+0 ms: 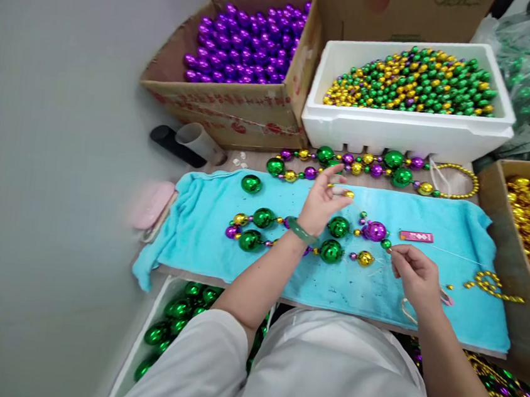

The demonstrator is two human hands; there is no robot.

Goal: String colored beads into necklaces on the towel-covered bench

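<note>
My left hand (322,199), with a green bangle at the wrist, is above the towel. Its thumb and a finger are closed on a small gold bead (349,195), other fingers raised. Below that bead are small beads and a large purple bead (376,231). My right hand (415,274) pinches the string beside a small green bead (386,244); its fingertips partly hide the string. A bead strand with large green beads (251,240) lies looped under my left forearm, which covers part of it. A loose green bead (251,184) rests farther left.
A blue towel (206,258) covers the table. Behind it lies a finished-looking bead necklace (393,159). A carton of purple beads (237,104), a white foam box (409,135) and a carton of gold beads (498,204) surround it. A pink packet (416,236) lies right.
</note>
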